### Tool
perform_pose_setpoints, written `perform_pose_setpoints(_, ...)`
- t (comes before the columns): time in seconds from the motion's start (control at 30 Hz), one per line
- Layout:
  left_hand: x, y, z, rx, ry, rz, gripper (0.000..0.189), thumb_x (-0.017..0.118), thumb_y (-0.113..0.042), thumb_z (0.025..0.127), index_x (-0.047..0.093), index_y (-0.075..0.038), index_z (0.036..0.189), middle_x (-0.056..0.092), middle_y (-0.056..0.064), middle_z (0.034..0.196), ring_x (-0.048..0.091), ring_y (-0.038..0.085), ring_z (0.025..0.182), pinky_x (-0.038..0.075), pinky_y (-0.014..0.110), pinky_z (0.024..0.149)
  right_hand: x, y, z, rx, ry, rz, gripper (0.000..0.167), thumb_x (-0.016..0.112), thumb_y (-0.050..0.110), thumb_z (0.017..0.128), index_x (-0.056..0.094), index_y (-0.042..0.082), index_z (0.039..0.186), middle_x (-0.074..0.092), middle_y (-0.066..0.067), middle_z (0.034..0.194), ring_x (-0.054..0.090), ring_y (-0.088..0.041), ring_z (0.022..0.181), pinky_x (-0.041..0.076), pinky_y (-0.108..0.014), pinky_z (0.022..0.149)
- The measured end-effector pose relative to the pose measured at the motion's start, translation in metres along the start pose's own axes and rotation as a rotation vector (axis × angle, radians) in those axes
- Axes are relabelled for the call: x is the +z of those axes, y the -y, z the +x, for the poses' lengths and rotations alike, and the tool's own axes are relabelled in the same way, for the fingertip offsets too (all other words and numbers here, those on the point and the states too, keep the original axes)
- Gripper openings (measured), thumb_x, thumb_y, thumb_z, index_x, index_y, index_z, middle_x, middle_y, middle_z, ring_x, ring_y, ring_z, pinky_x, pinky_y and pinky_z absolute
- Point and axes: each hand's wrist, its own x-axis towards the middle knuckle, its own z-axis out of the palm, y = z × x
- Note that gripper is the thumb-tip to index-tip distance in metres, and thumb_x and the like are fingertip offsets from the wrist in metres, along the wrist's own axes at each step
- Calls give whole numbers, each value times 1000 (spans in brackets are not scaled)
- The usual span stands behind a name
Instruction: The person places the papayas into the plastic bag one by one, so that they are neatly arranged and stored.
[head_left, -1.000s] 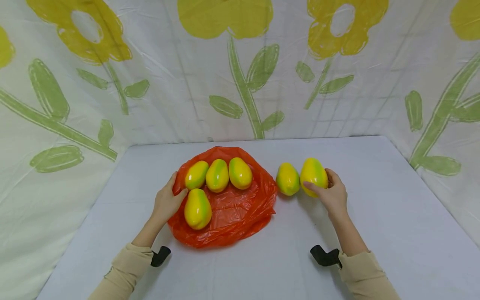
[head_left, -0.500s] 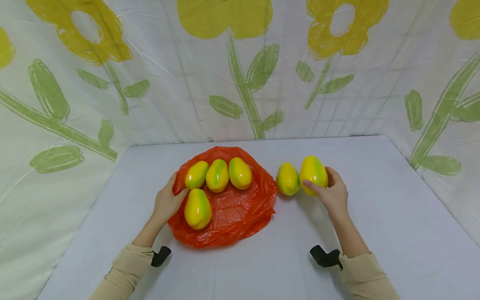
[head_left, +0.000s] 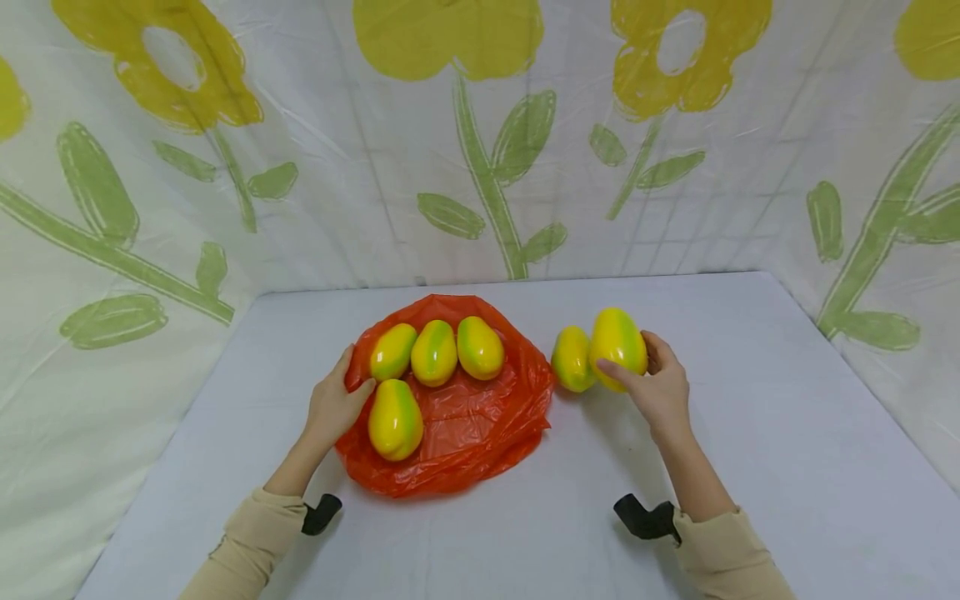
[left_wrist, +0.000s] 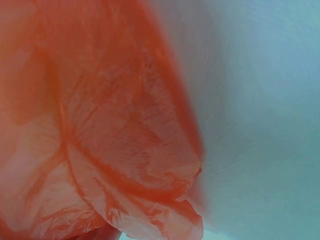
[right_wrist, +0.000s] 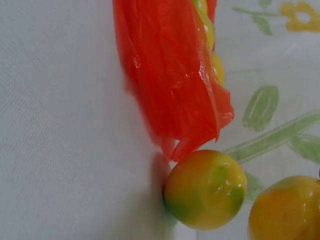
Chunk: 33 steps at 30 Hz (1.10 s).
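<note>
My right hand [head_left: 662, 385] grips a glossy yellow-green papaya [head_left: 618, 343], thumb across its near side. The held papaya overlaps a second papaya [head_left: 572, 358] that rests on the table at the bag's right edge. In the right wrist view the held papaya [right_wrist: 287, 212] is at the lower right, beside the resting one [right_wrist: 207, 190]. My left hand [head_left: 335, 407] holds the left rim of an open red plastic bag [head_left: 472, 421], with its thumb on the inner side. Inside the bag lie three papayas [head_left: 433, 353] in a row and another papaya [head_left: 395, 421] near the thumb.
A white-covered table [head_left: 570, 517] carries everything. Behind it hangs a white cloth [head_left: 337, 192] printed with yellow flowers and green leaves. Black wrist mounts [head_left: 645, 517] stick out from the beige sleeves. Crumpled red plastic fills much of the left wrist view.
The right hand has moved slightly left with its papaya, which has risen a little and now overlaps the resting one. The left hand and the bag stay in place.
</note>
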Motion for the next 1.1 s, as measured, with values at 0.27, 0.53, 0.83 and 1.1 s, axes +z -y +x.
perform_pose_setpoints(0.27, 0, 0, 0, 3, -16, 16, 69, 50, -18, 98, 16, 3, 153, 32, 32, 148, 40, 48, 130, 37, 59, 103, 3, 3, -4, 2, 17, 13, 82, 75, 23, 85, 30, 2, 150, 38, -19, 150, 39, -32, 133, 36, -43, 109)
perform_pose_setpoints(0.53, 0, 0, 0, 5, -16, 14, 69, 50, -18, 97, 16, 3, 153, 32, 32, 148, 39, 48, 130, 36, 59, 104, 7, 5, -7, 6, 45, 21, 83, 74, 23, 86, 29, 1, 151, 36, -18, 151, 38, -32, 134, 35, -43, 109)
perform_pose_setpoints(0.83, 0, -1, 0, -5, -7, 8, 69, 50, -18, 98, 15, 2, 154, 30, 31, 150, 39, 48, 130, 37, 59, 103, 12, 9, -8, -3, 52, 23, 83, 75, 26, 86, 29, 3, 151, 37, -17, 151, 38, -32, 134, 36, -44, 109)
perform_pose_setpoints(1.1, -1, -2, 1, 3, -9, 10, 68, 49, -18, 98, 15, 3, 153, 30, 30, 150, 39, 48, 131, 36, 58, 104, 17, 10, -10, 1, 63, 21, 81, 75, 25, 85, 31, 3, 150, 38, -17, 150, 39, -32, 132, 37, -44, 108)
